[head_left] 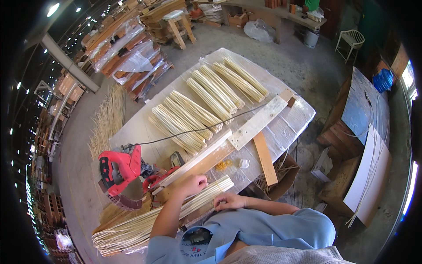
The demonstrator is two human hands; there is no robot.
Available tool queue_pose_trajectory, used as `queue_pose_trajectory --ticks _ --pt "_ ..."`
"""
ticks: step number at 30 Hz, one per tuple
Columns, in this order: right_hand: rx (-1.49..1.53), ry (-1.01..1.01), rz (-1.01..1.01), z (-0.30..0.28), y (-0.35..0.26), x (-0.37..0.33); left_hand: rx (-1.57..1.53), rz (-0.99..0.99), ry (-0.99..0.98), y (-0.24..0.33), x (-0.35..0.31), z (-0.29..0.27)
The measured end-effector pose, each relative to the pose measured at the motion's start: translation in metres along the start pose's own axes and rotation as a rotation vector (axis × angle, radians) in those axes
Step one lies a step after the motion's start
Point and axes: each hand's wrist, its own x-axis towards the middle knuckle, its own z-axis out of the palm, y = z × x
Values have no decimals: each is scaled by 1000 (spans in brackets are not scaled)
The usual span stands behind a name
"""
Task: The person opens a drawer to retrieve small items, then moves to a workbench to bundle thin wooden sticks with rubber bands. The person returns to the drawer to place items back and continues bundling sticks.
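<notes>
A long bundle of pale thin sticks (176, 213) lies slantwise along the near side of the table, its even end to the right and its longer end fanning out to the lower left. My left hand (194, 184) is closed with curled fingers above the far edge of the bundle; what it grips, if anything, is hidden. On the near side, close to the even end, my right hand (229, 201) has its fingers bent together against the sticks. I cannot make out anything between them. A small heap of yellow rubber bands (223, 165) sits just beyond the bundle.
A red miter saw (121, 169) stands at the table's left, its black cord crossing the table. Several cut stick bundles (215, 90) lie beyond a wooden fence (198, 160). A wood strip (265, 158) overhangs the right edge above a cardboard box (285, 178).
</notes>
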Motion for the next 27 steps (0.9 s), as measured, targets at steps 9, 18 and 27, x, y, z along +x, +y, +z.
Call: queue_pose_trajectory --ticks 9,18,27 --pt "16 -99 0 17 -1 -7 -72 -18 -76 20 -42 27" --pt "107 275 -94 56 5 -9 326 92 -79 29 -78 34" --pt "-62 297 -85 142 -13 -21 446 76 176 12 -100 64"
